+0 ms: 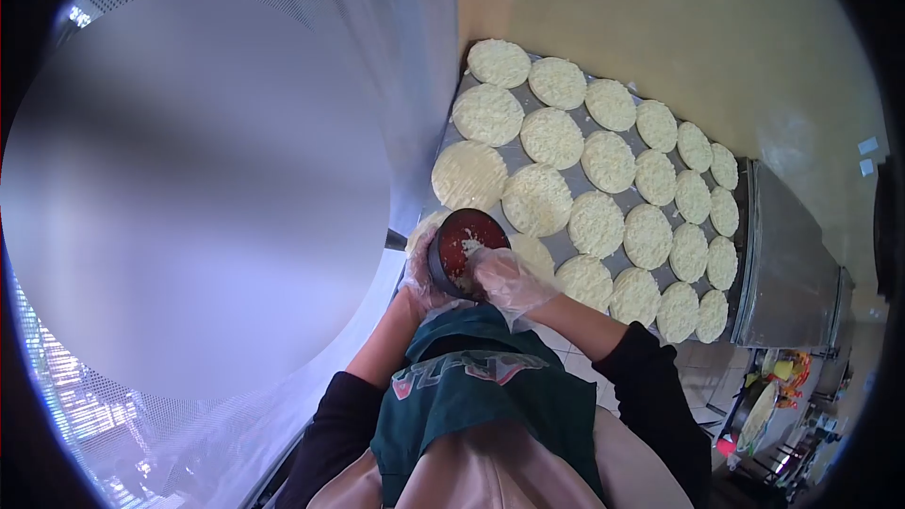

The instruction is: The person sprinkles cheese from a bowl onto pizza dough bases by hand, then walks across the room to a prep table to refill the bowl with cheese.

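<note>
Left hand (pixel 420 275) is wrapped round the side of a dark bowl (pixel 438 269) near the counter (pixel 558 246); right hand (pixel 509 279) is half-curled over its red inside, can't tell if it's pinching any white bits (pixel 470 245). I'd keep that bowl steady, right hand low and loose.

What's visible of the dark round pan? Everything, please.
The dark round pan, perhaps metal, has a raised wall and red, sauce-like contents with white bits on top. It opens toward the camera. The left hand grips its side; the right hand overlaps its opening, contact unclear.
</note>
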### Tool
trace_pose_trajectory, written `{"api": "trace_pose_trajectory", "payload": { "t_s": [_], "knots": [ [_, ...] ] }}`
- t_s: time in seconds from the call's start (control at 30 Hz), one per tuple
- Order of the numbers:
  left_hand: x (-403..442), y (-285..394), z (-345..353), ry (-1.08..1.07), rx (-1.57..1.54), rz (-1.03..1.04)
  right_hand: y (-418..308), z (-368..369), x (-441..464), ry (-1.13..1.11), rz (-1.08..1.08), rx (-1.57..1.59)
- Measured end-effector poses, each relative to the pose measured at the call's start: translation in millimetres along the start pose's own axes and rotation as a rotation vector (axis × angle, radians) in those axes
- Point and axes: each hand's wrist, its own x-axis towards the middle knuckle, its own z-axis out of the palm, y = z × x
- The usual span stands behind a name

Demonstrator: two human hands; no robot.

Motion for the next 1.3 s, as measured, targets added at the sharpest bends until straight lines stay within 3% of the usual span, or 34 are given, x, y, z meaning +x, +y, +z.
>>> {"api": "trace_pose_trajectory", "payload": {
  "t_s": [0.03, 0.1, 0.13, 0.2, 0.33, 0.4, 0.43, 0.6, 0.67, 0.77, 0.83, 0.87, 0.93, 1.03, 1.17, 1.23, 1.3],
  "knots": [
    [-1.2, -1.6, -0.5, -0.027, 0.008, -0.015, -9.0, -6.9, 9.7, 0.007, 0.006, -0.001],
    [-2.0, -4.8, -1.9, -0.040, 0.022, -0.011, -24.4, -24.5, 28.2, -0.532, 0.252, -0.085],
    [-1.0, -6.0, -2.4, -0.032, 0.025, -0.004, -26.8, -26.7, 28.9, -0.527, 0.256, -0.083],
    [0.5, -7.5, 0.6, -0.014, 0.006, -0.028, -31.5, -32.0, 30.6, -0.421, 0.228, 0.247],
    [-0.6, -11.2, 16.6, 0.000, 0.004, -0.057, -40.8, -45.1, 34.3, -0.361, 0.284, 0.271],
    [5.9, -14.2, 18.1, -0.016, -0.015, -0.118, -36.9, -40.3, 30.9, -0.182, 1.045, 1.215],
    [10.5, -15.5, 16.9, -0.032, -0.040, -0.180, -35.3, -41.9, 30.5, -0.112, 1.088, 1.328],
    [22.6, -21.7, 14.2, -0.041, -0.096, -0.107, 4.3, -62.7, 17.8, -0.076, 0.904, 1.237],
    [19.7, -19.6, 18.4, -0.023, -0.106, -0.084, 20.4, -85.8, 20.6, 0.034, 0.832, 1.076],
    [15.5, -15.6, 16.7, -0.007, -0.105, -0.034, 48.1, -119.0, 17.4, 0.131, 0.877, 0.800],
    [12.8, -12.3, 16.6, -0.008, -0.088, 0.017, 70.1, -127.2, 9.2, 0.190, 0.852, 0.453],
    [11.6, -10.6, 16.2, -0.008, -0.080, 0.043, 80.2, -125.8, 6.0, 0.189, 0.851, 0.453],
    [6.5, -7.7, 20.4, -0.032, -0.122, 0.046, 94.5, -121.3, 2.5, 0.079, 0.885, 0.050],
    [4.1, -6.2, 18.3, -0.046, -0.106, 0.073, 107.1, -113.4, -4.5, 0.090, 0.819, -0.158],
    [0.7, -7.9, 16.1, -0.033, -0.084, 0.116, 115.0, -113.4, -5.3, 0.103, 0.841, -0.105],
    [1.1, -8.5, 11.1, -0.031, -0.080, 0.139, 88.2, -122.1, 4.5, 0.159, 0.811, 0.524],
    [3.5, -8.3, 0.8, -0.049, -0.079, 0.141, 44.9, -125.3, 27.4, 0.015, 0.764, 0.566]
  ]
}}
